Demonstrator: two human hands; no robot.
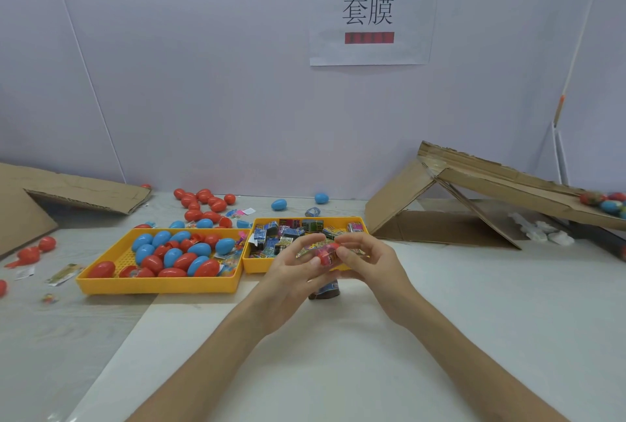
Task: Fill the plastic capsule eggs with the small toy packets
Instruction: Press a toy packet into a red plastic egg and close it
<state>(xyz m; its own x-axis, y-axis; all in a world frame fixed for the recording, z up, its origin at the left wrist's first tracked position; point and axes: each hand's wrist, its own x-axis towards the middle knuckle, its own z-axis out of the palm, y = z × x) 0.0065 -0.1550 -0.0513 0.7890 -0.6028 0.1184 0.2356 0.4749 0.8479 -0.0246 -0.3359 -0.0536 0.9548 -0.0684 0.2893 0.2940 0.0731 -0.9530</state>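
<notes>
Pale table (pixel 474 313), lilac wall (pixel 203 83) with a paper sign (pixel 369 12), cardboard ramp (pixel 474 177) far right. Left hand (pixel 291 267) and right hand (pixel 371 260) both pinch a red egg (pixel 327 254), fingers clamped on it.

A paper sign (pixel 372 12) with two large characters hangs on the pale wall (pixel 203 100). A folded cardboard sheet (pixel 399 205) stands tent-like on the surface (pixel 338 371) at right, sheltering white crumpled scraps (pixel 548 233). Another cardboard piece (pixel 78 191) leans at left.

Eggs (pixel 172 257) fill the left tray (pixel 159 286), packets (pixel 271 242) the seemingly touching right tray (pixel 261 267).
</notes>
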